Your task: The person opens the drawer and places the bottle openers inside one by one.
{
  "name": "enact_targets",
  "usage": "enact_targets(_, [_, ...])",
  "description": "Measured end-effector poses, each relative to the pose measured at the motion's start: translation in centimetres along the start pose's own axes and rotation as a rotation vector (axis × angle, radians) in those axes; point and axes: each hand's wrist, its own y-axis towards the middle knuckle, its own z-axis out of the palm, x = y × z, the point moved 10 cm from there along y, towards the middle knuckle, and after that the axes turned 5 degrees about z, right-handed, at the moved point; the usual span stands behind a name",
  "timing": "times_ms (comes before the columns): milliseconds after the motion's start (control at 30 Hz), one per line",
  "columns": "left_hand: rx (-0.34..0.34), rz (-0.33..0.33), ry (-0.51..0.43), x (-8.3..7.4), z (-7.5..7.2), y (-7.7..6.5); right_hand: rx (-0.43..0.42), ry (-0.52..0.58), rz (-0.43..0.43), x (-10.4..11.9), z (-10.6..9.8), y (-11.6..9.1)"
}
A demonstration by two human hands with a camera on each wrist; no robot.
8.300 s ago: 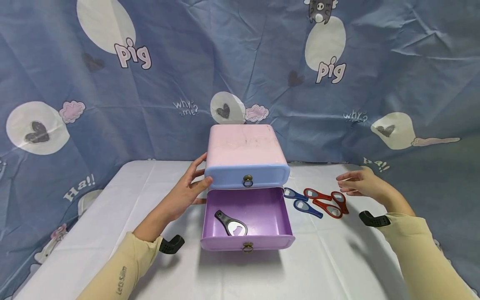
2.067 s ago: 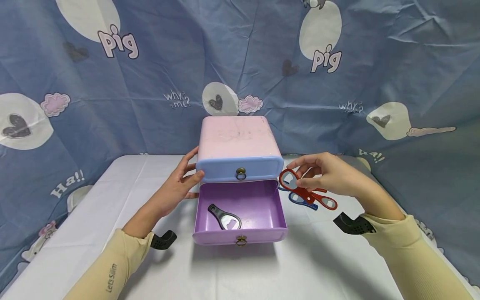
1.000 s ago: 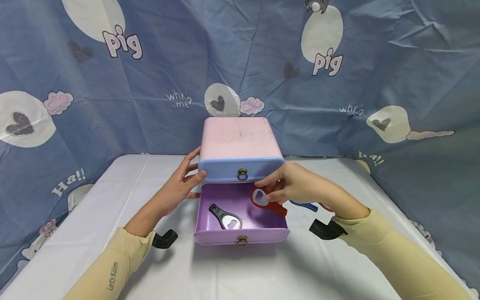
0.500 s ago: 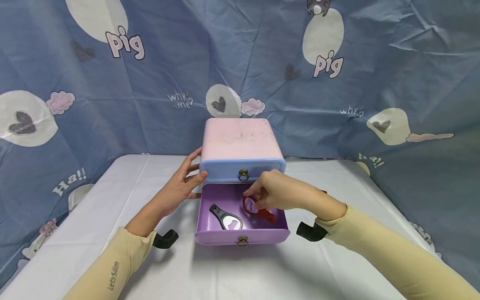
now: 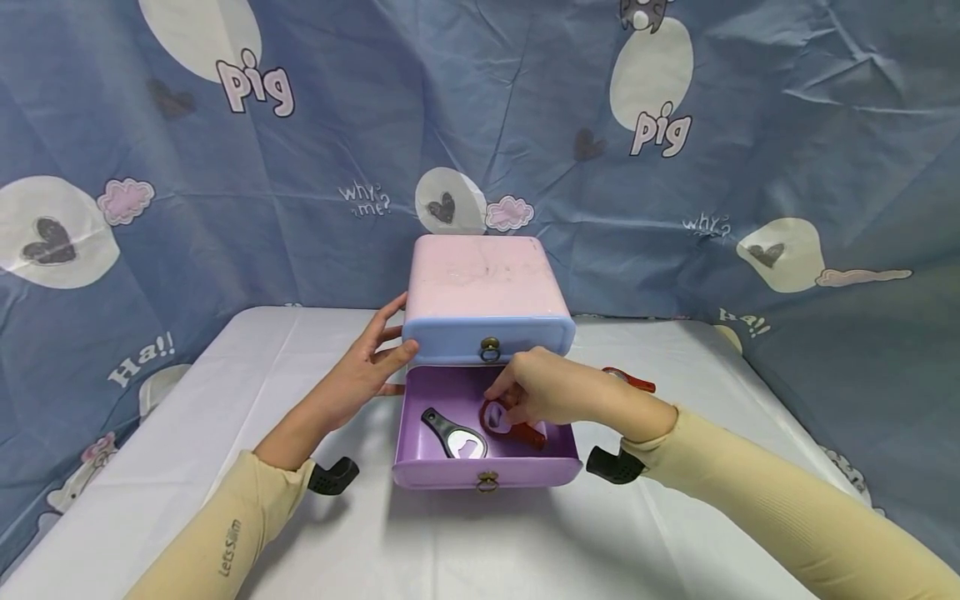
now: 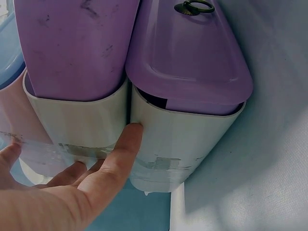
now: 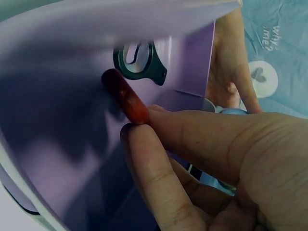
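My right hand (image 5: 551, 387) reaches into the pulled-out purple drawer (image 5: 532, 475). Thumb and fingers pinch a red bottle opener (image 5: 527, 435) by its ring end, its handle slanting toward the drawer's front right; in the right wrist view the opener (image 7: 126, 98) appears edge-on. To its left, a black bottle opener (image 5: 442, 427) lies flat on the drawer floor. My left hand (image 5: 360, 379) rests against the left side of the small drawer cabinet (image 5: 483, 279), fingers spread. From the left wrist view, that hand (image 6: 96, 187) touches the pale casing (image 6: 180, 144) beside the drawers.
Above the open drawer, a blue drawer (image 5: 450, 340) with a ring pull is closed. Another red bottle opener (image 5: 641, 383) shows on the white table (image 5: 330, 550) to the right; my right forearm covers the area beside it. A printed blue cloth (image 5: 337, 150) hangs behind.
My right hand has taken a red bottle opener from the group on the table, carried it left and lowered it into the drawer. My left hand stays at the cabinet's side.
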Motion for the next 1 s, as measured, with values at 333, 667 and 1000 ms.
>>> enact_targets(333, [0.001, 0.004, -0.006, 0.0, 0.0, 0.0, -0.004, -0.032, -0.04, 0.8, 0.6, 0.3])
enact_targets(667, [0.009, 0.015, -0.018, -0.1, 0.2, 0.0, -0.03, -0.034, -0.066, 0.9, 0.1, 0.0])
enact_targets(1000, [0.008, 0.014, -0.01, -0.2, 0.3, -0.1, -0.031, 0.014, -0.049, 0.2, -0.6, -0.6])
